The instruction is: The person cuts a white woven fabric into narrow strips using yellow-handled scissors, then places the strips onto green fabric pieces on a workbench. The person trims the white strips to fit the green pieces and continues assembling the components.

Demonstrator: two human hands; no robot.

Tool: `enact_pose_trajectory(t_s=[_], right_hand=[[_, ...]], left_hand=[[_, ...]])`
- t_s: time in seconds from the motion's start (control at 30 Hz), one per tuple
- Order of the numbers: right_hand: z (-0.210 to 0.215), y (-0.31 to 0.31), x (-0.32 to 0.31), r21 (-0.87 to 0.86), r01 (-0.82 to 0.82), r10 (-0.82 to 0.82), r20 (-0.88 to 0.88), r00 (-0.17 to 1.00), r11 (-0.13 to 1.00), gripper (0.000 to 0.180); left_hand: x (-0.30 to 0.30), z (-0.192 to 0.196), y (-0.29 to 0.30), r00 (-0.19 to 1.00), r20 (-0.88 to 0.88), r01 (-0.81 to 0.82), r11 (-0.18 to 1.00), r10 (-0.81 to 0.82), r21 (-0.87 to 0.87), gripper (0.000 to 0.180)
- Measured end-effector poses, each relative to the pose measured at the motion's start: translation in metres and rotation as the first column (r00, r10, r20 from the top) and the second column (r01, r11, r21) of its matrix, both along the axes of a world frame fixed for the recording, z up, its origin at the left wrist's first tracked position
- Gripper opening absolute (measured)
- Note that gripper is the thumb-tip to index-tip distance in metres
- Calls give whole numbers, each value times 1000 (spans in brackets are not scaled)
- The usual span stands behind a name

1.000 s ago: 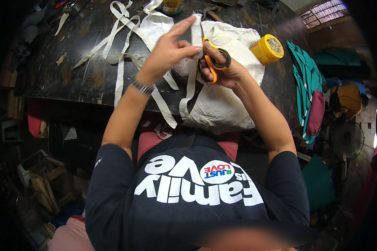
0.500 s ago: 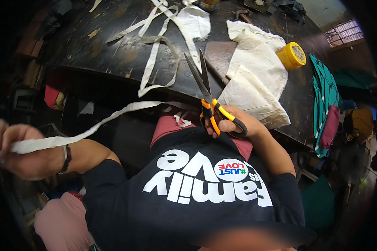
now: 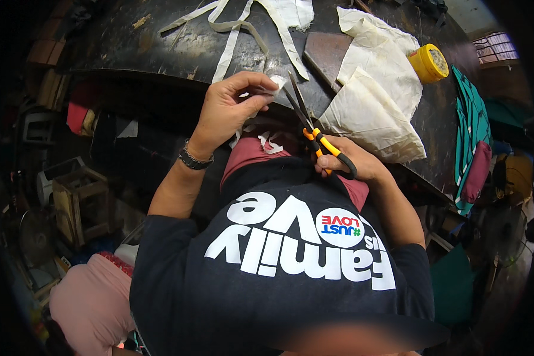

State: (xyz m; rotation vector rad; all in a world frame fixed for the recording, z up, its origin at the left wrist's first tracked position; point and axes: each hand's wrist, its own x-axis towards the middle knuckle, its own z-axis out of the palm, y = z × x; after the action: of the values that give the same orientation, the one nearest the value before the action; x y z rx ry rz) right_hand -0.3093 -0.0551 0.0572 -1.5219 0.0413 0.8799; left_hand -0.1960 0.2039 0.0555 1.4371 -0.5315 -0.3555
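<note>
While gripped, scissors (image 3: 314,127) tips up-left.

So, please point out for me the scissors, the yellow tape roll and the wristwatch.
scissors (image 3: 329,151): head view, on the orange and black handle in the right hand.
yellow tape roll (image 3: 428,63): head view, on its yellow side wall.
wristwatch (image 3: 194,160): head view, on the dark band at the left wrist.

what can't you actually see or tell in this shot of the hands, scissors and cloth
Head view, the only one:
- How much of the small pale cloth scrap there is: the left hand pinches it and its fingers cover most of it.
- The finger loops of the orange-and-black-handled scissors: partly buried in the right hand.
- The far ends of the pale cloth strips on the dark worktable: cut off by the top edge.
</note>
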Motion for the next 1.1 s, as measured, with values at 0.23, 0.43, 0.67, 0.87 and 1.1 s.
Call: enact_pose_trajectory(t_s=[0.23,0.43,0.67,0.87,1.1], right_hand=[[0,1,-1,-48,26,-28,-32,999,999,55],[-1,4,-1,-66,57,-62,-61,996,996,48],[-4,7,-2,-112,86,-93,-57,994,990,42],[-13,5,-8,-123,105,-117,-95,989,987,39],[-9,5,-18,-64,191,-195,-63,979,979,37]], left_hand=[[-8,-9,4,998,60,15,996,-20,87,22],[-12,-11,8,998,61,-23,995,17,98,23],[-11,-23,10,995,93,-44,993,34,107,24],[-8,-9,19,998,30,-59,995,57,83,29],[101,94,41,881,406,-224,970,243,-94,41]])
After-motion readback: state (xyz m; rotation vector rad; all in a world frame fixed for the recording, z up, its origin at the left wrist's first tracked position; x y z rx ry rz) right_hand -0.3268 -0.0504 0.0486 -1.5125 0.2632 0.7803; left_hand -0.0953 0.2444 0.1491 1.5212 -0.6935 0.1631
